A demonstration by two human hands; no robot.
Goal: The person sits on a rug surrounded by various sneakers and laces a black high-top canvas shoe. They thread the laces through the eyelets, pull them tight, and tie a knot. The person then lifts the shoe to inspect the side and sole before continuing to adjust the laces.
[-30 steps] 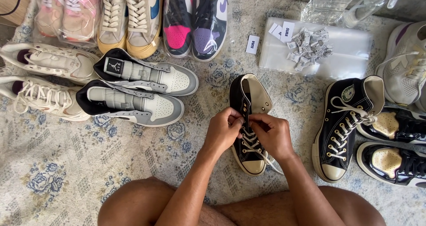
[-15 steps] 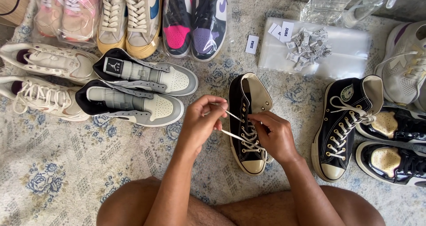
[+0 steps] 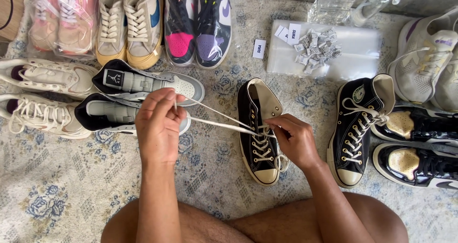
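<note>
As we pull: left hand (image 3: 160,124) pinched shut on the white lace (image 3: 217,119), drawn taut leftward.
Right hand: right hand (image 3: 293,140) pinching the lace at the eyelets.
Shoe: black high-top (image 3: 260,128) on the rug (image 3: 67,195) between our hands.
Progress: we judge lower eyelets laced, top ones left.

Pale floral-patterned carpet (image 3: 57,195) in soft, even daylight.

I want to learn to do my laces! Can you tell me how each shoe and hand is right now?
black high-top shoe: upright on the rug, partly laced.
white lace: pulled taut to the left.
left hand: pinching the lace end.
right hand: fingers at the eyelets.
second black high-top: laced, lace ends loose.
grey and black sneakers: lying on their sides.
</note>
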